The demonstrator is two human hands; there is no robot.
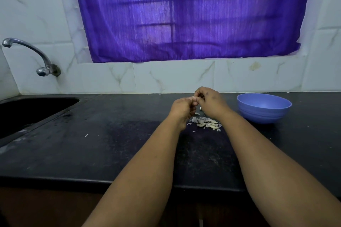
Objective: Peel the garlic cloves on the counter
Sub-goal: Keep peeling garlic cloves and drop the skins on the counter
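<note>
Both hands meet above the black counter [110, 143], a little past its middle. My left hand [181, 109] and my right hand [210, 101] pinch one small pale garlic clove [194, 97] between their fingertips; most of the clove is hidden by the fingers. Below the hands lies a small heap of papery garlic skins [204, 122]. A white bit, perhaps another clove [200, 108], shows on the counter just under my right hand.
A blue plastic bowl [263, 108] stands on the counter to the right of my hands; what it holds is hidden. A dark sink [27, 112] is set in at the left, with a chrome tap [36, 57] on the tiled wall. A purple curtain [184, 14] hangs behind.
</note>
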